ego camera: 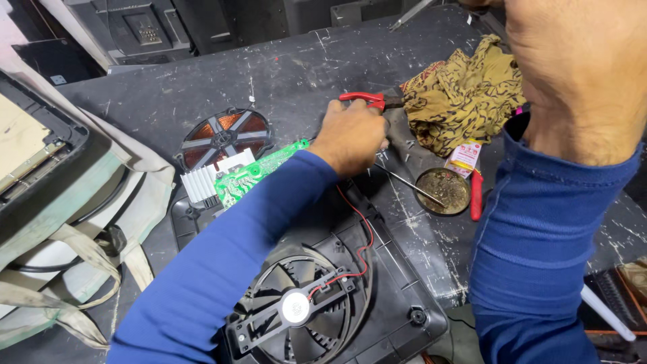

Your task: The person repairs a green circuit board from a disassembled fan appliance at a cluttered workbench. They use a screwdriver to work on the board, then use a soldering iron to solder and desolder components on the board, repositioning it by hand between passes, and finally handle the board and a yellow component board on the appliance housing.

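The left hand (350, 135), in a blue sleeve, is reaching across the scratched dark counter (296, 67) and resting knuckles-up just in front of a pair of red-handled pliers (367, 100). Its fingers are curling downward and are hidden under the back of the hand, so I cannot tell whether they are gripping anything; the hand is sitting right against the pliers' red handles. A thin metal rod (411, 185) is lying on the counter from just beside this hand toward a round, tarnished shallow tin (443, 191), its tip resting over the tin's rim.

The right hand (579, 74) is looming very close to the camera at the upper right, showing mostly wrist and the blue cuff; its fingers are out of view, so their state cannot be told.

Below the left forearm a black plastic appliance housing (397, 296) is lying open, with a black round cooling fan (303, 307) set in it and thin red wires (360, 236) running up from the fan's hub. At the housing's upper left, a green circuit board (259, 172) is sitting beside a white finned heat sink (205, 182), and just behind them a round copper coil (226, 135) is lying flat. A crumpled yellow-brown patterned cloth (465, 94) is lying right of the pliers, and a red-handled tool (476, 195) is lying just beside the tin. A beige cloth bag (81, 229) is sitting at the left edge.
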`<state>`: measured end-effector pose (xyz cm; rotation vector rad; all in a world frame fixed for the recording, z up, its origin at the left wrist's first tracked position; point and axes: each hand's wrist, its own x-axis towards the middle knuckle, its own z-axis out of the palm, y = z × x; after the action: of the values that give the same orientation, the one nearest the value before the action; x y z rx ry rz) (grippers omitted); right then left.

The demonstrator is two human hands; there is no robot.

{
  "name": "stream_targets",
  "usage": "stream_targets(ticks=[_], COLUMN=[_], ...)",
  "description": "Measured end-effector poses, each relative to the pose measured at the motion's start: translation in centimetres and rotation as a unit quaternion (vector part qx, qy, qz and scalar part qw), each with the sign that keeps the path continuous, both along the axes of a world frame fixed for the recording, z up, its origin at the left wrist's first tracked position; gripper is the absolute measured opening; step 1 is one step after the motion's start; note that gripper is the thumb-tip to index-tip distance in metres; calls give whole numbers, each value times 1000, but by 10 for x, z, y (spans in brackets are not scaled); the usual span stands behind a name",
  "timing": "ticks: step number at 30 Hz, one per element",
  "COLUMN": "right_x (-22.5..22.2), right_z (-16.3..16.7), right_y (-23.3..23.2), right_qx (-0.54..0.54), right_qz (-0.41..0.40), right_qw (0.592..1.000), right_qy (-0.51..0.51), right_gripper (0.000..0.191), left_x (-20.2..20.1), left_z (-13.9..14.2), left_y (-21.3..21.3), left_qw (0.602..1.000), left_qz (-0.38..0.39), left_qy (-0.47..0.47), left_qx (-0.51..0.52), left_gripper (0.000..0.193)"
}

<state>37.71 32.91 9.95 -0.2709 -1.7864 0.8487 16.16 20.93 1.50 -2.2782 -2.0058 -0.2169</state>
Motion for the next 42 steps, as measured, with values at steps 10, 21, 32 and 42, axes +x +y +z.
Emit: stream_targets(ticks=[10,21,32,42], right_x=[-36,-103,-139,-142], right_z=[11,9,-1,-26], right_y=[6,-174,-194,-182], right_qx=[17,66,210,248], right_qz=[105,102,113,131], right_qw=[985,992,970,959], right_qy=[-133,-22,-45,-44], right_gripper=[23,24,26,31], left_x=[-109,-191,-182,-186], left_z=[38,-5,-20,-26], left_y=[-105,-185,-173,-170], left_qw=[986,914,773,803], left_qz=[89,36,46,31], left_qy=[-82,-405,-630,-593], left_qx=[112,19,-62,-46], left_gripper=[28,34,34,31])
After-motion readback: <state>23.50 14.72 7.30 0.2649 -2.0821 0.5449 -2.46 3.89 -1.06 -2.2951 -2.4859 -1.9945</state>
